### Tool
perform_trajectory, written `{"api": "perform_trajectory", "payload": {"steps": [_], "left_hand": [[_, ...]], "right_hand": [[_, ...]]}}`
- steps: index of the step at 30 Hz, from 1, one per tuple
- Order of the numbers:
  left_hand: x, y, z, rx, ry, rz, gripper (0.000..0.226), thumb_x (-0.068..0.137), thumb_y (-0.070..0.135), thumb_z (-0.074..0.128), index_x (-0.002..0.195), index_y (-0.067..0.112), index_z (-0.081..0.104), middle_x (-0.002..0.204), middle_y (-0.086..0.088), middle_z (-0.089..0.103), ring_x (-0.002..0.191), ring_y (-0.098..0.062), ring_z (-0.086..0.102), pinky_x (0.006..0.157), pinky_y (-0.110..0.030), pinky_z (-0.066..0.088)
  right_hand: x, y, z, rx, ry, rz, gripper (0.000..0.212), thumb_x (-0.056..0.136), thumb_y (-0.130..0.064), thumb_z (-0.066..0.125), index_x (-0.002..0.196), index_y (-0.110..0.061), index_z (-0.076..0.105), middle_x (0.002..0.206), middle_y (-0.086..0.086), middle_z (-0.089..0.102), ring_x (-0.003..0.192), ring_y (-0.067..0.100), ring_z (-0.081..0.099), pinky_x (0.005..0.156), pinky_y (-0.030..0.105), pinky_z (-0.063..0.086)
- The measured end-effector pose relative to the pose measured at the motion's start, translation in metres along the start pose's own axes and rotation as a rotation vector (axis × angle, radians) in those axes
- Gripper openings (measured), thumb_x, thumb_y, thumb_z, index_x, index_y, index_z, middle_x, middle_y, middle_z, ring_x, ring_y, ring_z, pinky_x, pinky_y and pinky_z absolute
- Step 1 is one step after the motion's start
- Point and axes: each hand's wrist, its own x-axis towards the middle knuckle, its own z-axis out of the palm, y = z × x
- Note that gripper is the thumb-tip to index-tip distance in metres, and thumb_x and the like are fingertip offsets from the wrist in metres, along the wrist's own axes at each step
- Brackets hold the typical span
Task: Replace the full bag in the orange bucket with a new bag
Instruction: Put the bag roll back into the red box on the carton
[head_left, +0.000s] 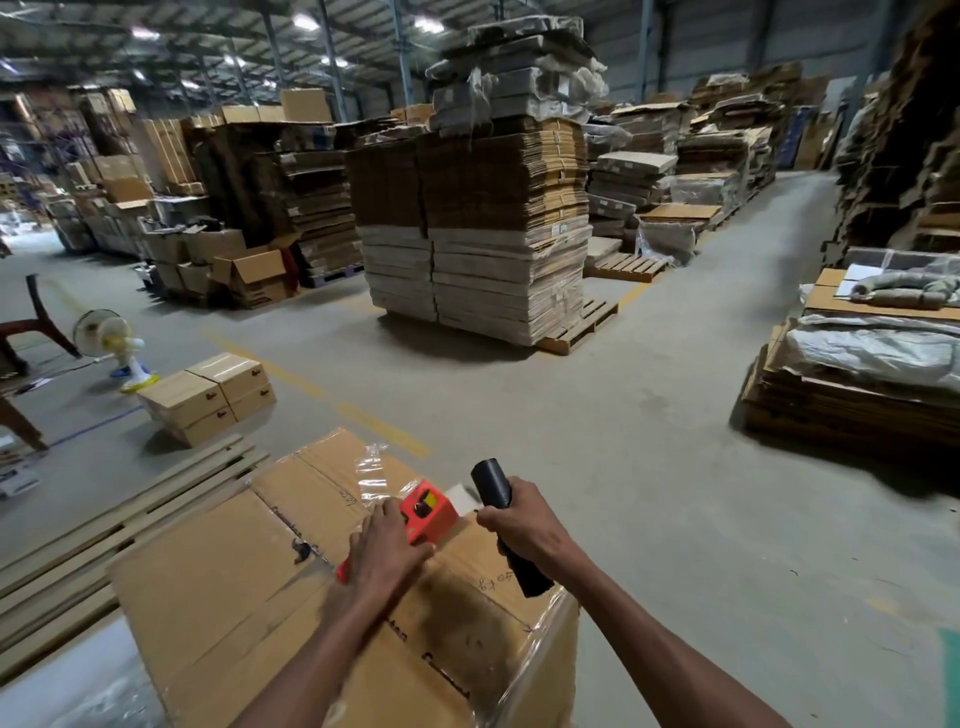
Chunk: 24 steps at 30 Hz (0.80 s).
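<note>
My right hand (524, 519) is closed around a black roll of bin bags (498, 491), held tilted above the near right corner of a large cardboard box (234, 582). My left hand (384, 551) lies flat with spread fingers on a small red-orange carton (434, 512) that rests on the box top. A white flap of that carton (462, 499) sticks out towards the roll. No orange bucket is in view.
Loose clear plastic film (371, 475) lies on the box top. Wooden planks (130, 525) lie to the left, with small cartons (208, 395) and a floor fan (117, 348) beyond. Pallet stacks of flattened cardboard (483, 228) stand ahead and at right (857, 384). Bare concrete floor (649, 441) runs between.
</note>
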Motion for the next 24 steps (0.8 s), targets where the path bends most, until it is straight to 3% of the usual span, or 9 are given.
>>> {"api": "perform_trajectory", "payload": {"steps": [4, 8, 13, 16, 20, 22, 24], "left_hand": [[-0.015, 0.007, 0.0, -0.093, 0.116, 0.16, 0.077, 0.07, 0.044, 0.083, 0.127, 0.012, 0.04, 0.122, -0.005, 0.053, 0.118, -0.022, 0.051, 0.104, -0.04, 0.037], [-0.025, 0.009, 0.003, -0.167, 0.186, 0.154, 0.078, 0.069, 0.038, 0.086, 0.127, 0.008, 0.044, 0.122, -0.008, 0.056, 0.118, -0.025, 0.052, 0.105, -0.043, 0.037], [-0.026, 0.007, 0.005, -0.202, 0.216, 0.161, 0.079, 0.068, 0.037, 0.087, 0.127, 0.009, 0.044, 0.12, -0.008, 0.057, 0.115, -0.024, 0.053, 0.103, -0.043, 0.036], [-0.028, 0.005, 0.008, -0.198, 0.211, 0.181, 0.074, 0.067, 0.037, 0.086, 0.123, 0.013, 0.044, 0.114, -0.005, 0.057, 0.107, -0.02, 0.053, 0.097, -0.039, 0.04], [-0.032, 0.005, 0.022, -0.099, 0.186, 0.284, 0.069, 0.064, 0.028, 0.085, 0.117, 0.022, 0.041, 0.107, 0.0, 0.057, 0.098, -0.014, 0.051, 0.094, -0.034, 0.042], [-0.034, 0.006, 0.028, -0.042, 0.16, 0.314, 0.071, 0.061, 0.022, 0.083, 0.113, 0.028, 0.034, 0.104, 0.002, 0.059, 0.097, -0.017, 0.057, 0.092, -0.034, 0.045], [-0.034, 0.007, 0.028, -0.037, 0.151, 0.307, 0.071, 0.061, 0.022, 0.081, 0.113, 0.03, 0.033, 0.104, 0.003, 0.059, 0.097, -0.018, 0.057, 0.092, -0.034, 0.044]], "right_hand": [[0.004, -0.024, -0.017, 0.058, 0.02, -0.064, 0.029, 0.083, -0.017, 0.067, 0.106, -0.01, 0.051, 0.079, 0.009, 0.055, 0.057, 0.015, 0.056, 0.048, 0.024, 0.05], [0.008, -0.041, -0.019, -0.213, -0.174, -0.003, 0.03, 0.084, -0.017, 0.068, 0.109, -0.012, 0.054, 0.083, 0.007, 0.058, 0.063, 0.014, 0.057, 0.051, 0.024, 0.05], [0.013, -0.028, -0.003, -0.373, -0.217, 0.01, 0.029, 0.085, -0.015, 0.067, 0.109, -0.013, 0.051, 0.085, 0.004, 0.057, 0.064, 0.012, 0.057, 0.052, 0.022, 0.049], [0.017, -0.023, -0.002, -0.598, -0.245, 0.02, 0.025, 0.085, -0.014, 0.066, 0.104, -0.017, 0.049, 0.085, 0.002, 0.057, 0.067, 0.014, 0.058, 0.055, 0.023, 0.051], [0.022, -0.021, -0.003, -1.032, -0.43, -0.049, 0.029, 0.081, -0.012, 0.071, 0.104, -0.018, 0.055, 0.09, 0.005, 0.062, 0.074, 0.019, 0.065, 0.064, 0.029, 0.056], [0.025, -0.018, -0.003, -1.229, -0.462, -0.139, 0.038, 0.078, -0.016, 0.075, 0.113, -0.017, 0.059, 0.094, 0.007, 0.067, 0.077, 0.024, 0.068, 0.06, 0.03, 0.055], [0.029, -0.017, -0.001, -1.27, -0.478, -0.187, 0.043, 0.079, -0.016, 0.076, 0.118, -0.015, 0.059, 0.093, 0.006, 0.067, 0.075, 0.023, 0.066, 0.056, 0.025, 0.049]]}}
